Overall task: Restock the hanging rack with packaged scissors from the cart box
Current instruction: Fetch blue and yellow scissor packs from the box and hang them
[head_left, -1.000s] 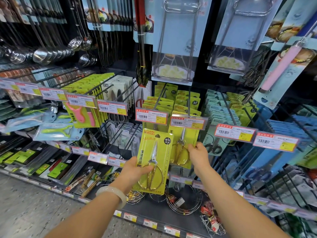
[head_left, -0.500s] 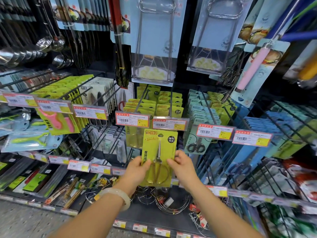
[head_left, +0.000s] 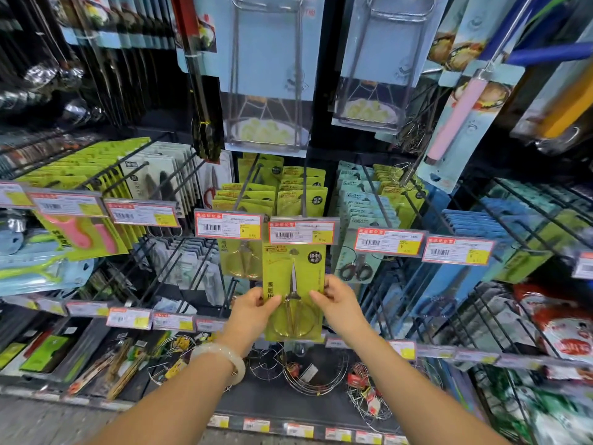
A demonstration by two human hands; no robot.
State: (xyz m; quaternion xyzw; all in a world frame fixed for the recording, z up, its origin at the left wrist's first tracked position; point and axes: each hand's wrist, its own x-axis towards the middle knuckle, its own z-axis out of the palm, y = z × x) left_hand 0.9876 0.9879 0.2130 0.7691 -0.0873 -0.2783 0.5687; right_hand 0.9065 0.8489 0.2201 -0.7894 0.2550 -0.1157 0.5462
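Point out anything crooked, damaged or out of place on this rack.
Nothing stands out. Both hands hold the yellow scissors pack upright just under its price tag, in line with the packs behind.

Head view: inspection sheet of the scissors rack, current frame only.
Surface: black wire peg rack, hooks crowded with carded goods, red-and-white price tags along the front.
Job's things: yellow-green card pack of gold-handled scissors, upright, its top just under the price tag; whether it is on the hook cannot be told. More like packs hang behind.
Clutter: wire rings on the bottom shelf; pink-handled peeler pack at left.
Grippers: left hand and right hand pinch the pack's side edges; pale bangle on the left wrist.
Cables: nothing seen.
Surroundings: shop aisle, steel ladles upper left; cart box not in view.
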